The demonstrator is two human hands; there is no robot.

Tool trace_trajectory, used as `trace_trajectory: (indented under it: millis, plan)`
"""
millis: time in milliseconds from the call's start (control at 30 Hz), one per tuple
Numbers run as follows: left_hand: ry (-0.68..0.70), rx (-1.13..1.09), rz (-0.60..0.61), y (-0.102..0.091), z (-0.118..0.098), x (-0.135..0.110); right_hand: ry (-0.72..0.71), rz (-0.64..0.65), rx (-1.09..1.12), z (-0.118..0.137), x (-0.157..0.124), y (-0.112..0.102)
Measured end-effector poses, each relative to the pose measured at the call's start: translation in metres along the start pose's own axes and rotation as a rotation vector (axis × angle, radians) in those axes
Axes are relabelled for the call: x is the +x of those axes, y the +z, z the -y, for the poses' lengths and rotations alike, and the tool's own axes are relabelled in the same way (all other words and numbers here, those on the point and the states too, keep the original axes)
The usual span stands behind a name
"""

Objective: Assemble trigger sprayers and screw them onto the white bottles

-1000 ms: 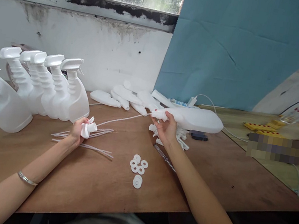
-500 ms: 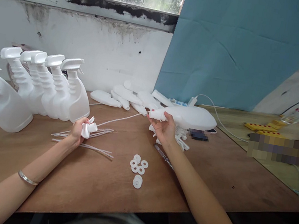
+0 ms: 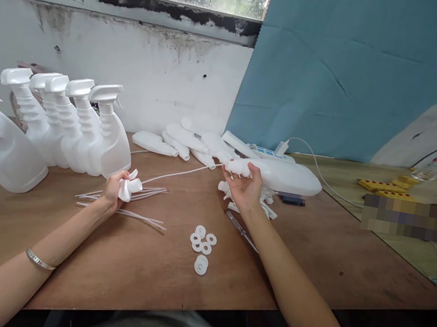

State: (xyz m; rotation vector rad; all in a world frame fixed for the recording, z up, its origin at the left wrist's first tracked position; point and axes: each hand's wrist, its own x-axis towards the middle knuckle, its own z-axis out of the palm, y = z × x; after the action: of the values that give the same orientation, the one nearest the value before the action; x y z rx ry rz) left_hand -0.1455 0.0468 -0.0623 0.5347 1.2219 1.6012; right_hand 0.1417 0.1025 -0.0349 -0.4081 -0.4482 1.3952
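My right hand (image 3: 245, 187) grips the neck of a white plastic bottle (image 3: 284, 176) that lies on its side above the wooden table (image 3: 133, 261). My left hand (image 3: 114, 189) is closed around a white trigger sprayer head (image 3: 128, 187). A thin white tube (image 3: 177, 173) runs from the sprayer head towards the bottle's mouth. Loose tubes (image 3: 129, 210) lie under my left hand. Several white washers (image 3: 202, 245) sit on the table between my forearms.
A row of assembled spray bottles (image 3: 59, 130) stands at the left. Empty bottles (image 3: 188, 144) lie by the wall. Spare sprayer heads (image 3: 265, 205) lie under the held bottle. A white cable (image 3: 325, 182) crosses to the right. Yellow parts (image 3: 383, 187) sit on the far table.
The bottle in my right hand slid a little left and then back to the right. My left hand has stayed still with the sprayer head.
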Motion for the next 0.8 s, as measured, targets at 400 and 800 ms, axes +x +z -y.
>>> trace_trajectory:
  millis: [400,800]
  plan:
    - [0.004,0.066,0.037,0.004,-0.002,-0.008,0.035,0.124,-0.177,-0.018,-0.012,0.005]
    - [-0.083,0.191,0.232,0.019,0.01,-0.034,0.219,0.402,-0.358,-0.057,-0.066,0.019]
